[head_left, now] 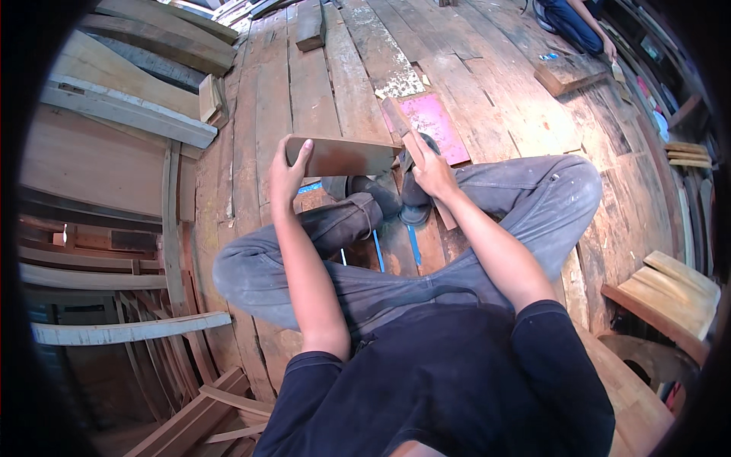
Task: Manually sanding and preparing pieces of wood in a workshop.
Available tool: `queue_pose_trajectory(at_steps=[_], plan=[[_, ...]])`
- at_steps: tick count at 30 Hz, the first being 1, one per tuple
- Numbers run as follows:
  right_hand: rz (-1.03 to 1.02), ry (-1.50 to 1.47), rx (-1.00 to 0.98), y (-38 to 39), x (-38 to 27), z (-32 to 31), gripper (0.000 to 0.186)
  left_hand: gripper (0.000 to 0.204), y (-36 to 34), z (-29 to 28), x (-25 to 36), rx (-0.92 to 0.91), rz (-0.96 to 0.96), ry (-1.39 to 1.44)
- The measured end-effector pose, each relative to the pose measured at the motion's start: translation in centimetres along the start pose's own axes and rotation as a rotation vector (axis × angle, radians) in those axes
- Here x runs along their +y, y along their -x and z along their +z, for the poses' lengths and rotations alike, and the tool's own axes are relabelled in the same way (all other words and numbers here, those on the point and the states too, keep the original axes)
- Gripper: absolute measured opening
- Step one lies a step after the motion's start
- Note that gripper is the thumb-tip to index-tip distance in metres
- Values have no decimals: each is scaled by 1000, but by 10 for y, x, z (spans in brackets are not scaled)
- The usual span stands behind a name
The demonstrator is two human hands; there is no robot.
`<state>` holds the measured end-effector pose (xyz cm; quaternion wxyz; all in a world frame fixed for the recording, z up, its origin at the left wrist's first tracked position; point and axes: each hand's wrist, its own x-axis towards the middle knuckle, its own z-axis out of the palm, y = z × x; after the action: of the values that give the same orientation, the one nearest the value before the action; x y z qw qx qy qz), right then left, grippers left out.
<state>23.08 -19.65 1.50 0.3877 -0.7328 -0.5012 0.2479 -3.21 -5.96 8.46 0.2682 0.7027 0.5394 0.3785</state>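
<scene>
My left hand [286, 171] grips the left end of a flat brown wooden board [343, 156], thumb along its near side. The board stands on edge over my crossed feet. In my right hand [434, 174] is a narrow wooden stick [400, 116], slanting from beyond the board's right end back toward my lap. The stick's middle lies under my fingers. It meets or passes close by the board's right end; contact cannot be made out. A pink sheet [442, 126] lies on the plank floor just beyond my right hand.
Stacked timber and frames [129, 99] line the left side. A wood block [311, 27] lies on the floor ahead. At the far right another person's hand [609, 50] holds a brush near a thick plank [571, 74]. Pale wood pieces [670, 289] stand at my right.
</scene>
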Motion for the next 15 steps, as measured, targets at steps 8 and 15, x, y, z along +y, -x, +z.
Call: queue_pose_trajectory(at_steps=[8,15], plan=[[9,43,-48,0,2,4,87,41,-9,12,-15,142,-26,107],[31,57,-18,-1,-2,0,86,41,-8,12,-15,156,-1,1]])
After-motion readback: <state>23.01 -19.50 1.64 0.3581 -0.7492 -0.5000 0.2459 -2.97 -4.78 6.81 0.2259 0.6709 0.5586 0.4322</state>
